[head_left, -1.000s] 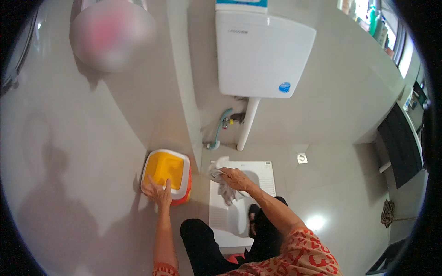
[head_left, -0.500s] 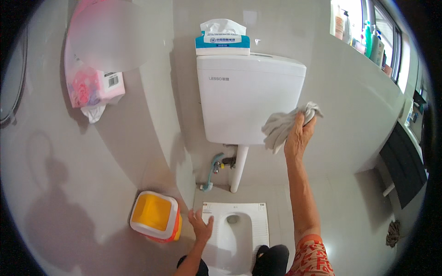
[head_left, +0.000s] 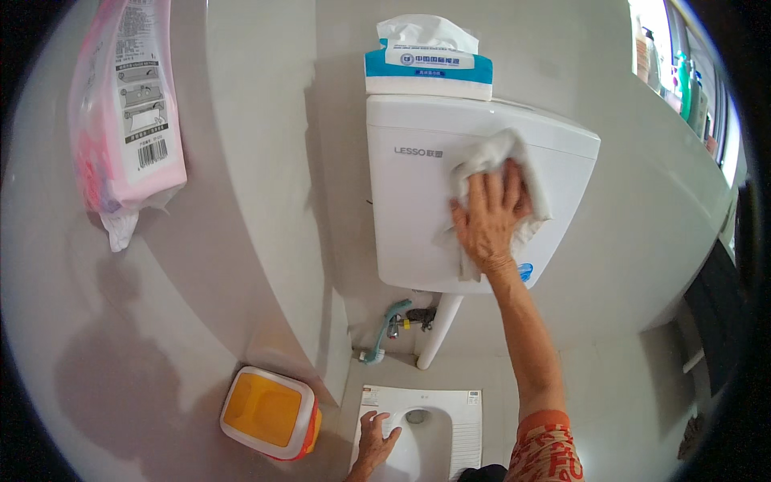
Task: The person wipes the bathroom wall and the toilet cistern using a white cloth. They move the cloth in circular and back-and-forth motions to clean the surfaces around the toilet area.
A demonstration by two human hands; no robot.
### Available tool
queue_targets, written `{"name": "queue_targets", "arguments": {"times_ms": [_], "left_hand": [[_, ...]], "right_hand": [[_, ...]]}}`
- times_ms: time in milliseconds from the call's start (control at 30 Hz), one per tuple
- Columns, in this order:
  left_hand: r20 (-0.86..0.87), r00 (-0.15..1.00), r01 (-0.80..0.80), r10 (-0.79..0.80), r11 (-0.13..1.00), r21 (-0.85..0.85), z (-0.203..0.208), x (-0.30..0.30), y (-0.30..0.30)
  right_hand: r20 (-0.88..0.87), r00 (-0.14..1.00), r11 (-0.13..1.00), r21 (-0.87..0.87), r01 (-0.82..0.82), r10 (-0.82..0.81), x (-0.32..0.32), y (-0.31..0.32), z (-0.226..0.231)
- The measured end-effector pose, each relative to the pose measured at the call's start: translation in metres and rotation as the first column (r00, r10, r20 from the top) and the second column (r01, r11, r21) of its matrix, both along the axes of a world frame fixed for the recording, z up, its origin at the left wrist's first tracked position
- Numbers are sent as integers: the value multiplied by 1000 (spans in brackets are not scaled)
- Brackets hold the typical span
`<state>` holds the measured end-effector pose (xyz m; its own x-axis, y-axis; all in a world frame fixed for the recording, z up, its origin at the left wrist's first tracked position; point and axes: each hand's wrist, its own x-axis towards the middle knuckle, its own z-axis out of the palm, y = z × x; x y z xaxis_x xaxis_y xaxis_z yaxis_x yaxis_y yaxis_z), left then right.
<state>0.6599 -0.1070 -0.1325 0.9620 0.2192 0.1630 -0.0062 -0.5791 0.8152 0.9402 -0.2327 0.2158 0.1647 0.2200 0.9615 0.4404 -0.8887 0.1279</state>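
Note:
A light grey-white cloth lies against the front of the white toilet cistern. My right hand presses it there, fingers spread over the fabric, which bunches around and above them. Low in the view, my left hand hangs over the white squat toilet pan, holding nothing, its fingers apart and slightly bent. Part of a blue mark shows on the cistern's lower right, beside my right wrist.
On the cistern lid stands a tissue pack. A pink tissue pack hangs at the left wall. Below are an orange-lidded bin, a white flush pipe and a teal brush. Several bottles line the window sill.
My right hand has gone from holding the bunched cloth beside the cistern's lower right to pressing it spread on the front. The view has shifted, and the cistern looks larger.

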Motion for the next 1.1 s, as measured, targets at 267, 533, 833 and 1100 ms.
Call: {"name": "queue_targets", "arguments": {"times_ms": [267,533,833,1100], "left_hand": [[-200,946,231,-255,963,-135,-3,3,8],[-134,940,308,-312,950,-51,20,7,15],[-223,909,341,-353,936,-89,17,3,6],[-312,893,330,-324,943,-33,5,-9,26]], "right_hand": [[-672,602,857,98,-506,432,-15,36,-20],[3,998,954,-296,-54,58,-2,75,61],[110,994,757,-648,85,-18,31,84,-43],[-590,758,872,-176,-456,277,5,63,-86]]}}
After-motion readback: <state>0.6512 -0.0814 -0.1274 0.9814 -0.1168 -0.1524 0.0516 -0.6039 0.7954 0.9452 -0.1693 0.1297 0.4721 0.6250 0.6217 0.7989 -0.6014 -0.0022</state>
